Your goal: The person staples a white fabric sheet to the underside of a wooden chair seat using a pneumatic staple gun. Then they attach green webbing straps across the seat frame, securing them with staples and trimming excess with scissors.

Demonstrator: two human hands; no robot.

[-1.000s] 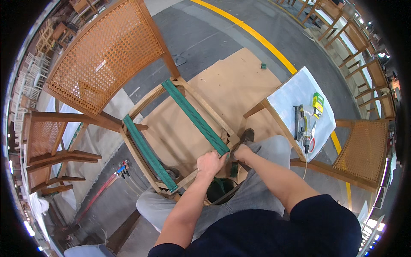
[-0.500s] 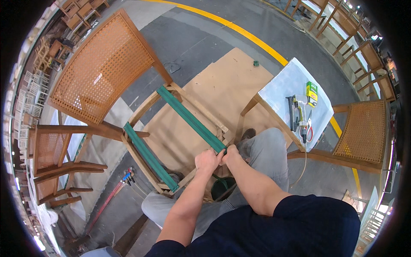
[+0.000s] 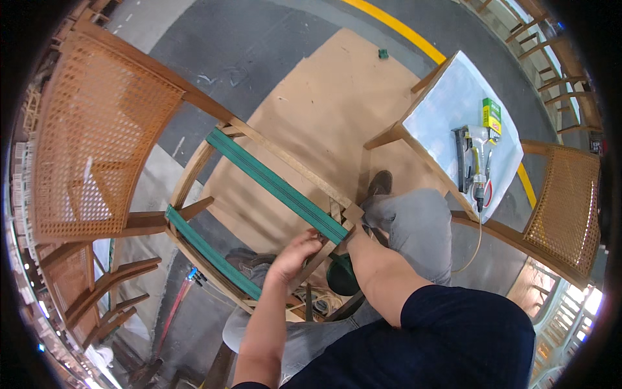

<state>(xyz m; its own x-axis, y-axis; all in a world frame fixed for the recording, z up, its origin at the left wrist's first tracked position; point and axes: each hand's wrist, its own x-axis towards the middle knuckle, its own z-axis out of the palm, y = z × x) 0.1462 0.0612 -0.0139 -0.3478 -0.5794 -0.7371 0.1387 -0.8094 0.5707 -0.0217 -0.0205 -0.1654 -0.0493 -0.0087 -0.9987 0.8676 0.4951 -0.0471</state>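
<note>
Chair frame: seat frame [image 3: 295, 163] in front of the person, near side at the knees, cane back [image 3: 107, 129] off to the left.
Straps: right strap [image 3: 278, 186] and left strap [image 3: 208, 248], both green, span the frame.
Progress: two straps laid; gap between them bare, none crossing. Judging by that, seat only part covered. Fixings too small to tell.
Left hand [image 3: 299, 255]: fingers curled in at right strap's near end; can't tell if they pinch it.
Right hand [image 3: 354, 238]: at the same corner, fingers hidden by frame; opening and hold can't be told.
Stapler [image 3: 473, 162]: out of hand, on the white seat [image 3: 431, 117] at right, with box [image 3: 492, 117] and scissors [image 3: 488, 191]; hose [image 3: 478, 249] trails down.
Floor: cardboard [image 3: 324, 97] underneath, small green roll [image 3: 383, 54] at far edge.
In the way: right knee [image 3: 421, 220] sits between work corner and stapler.
</note>
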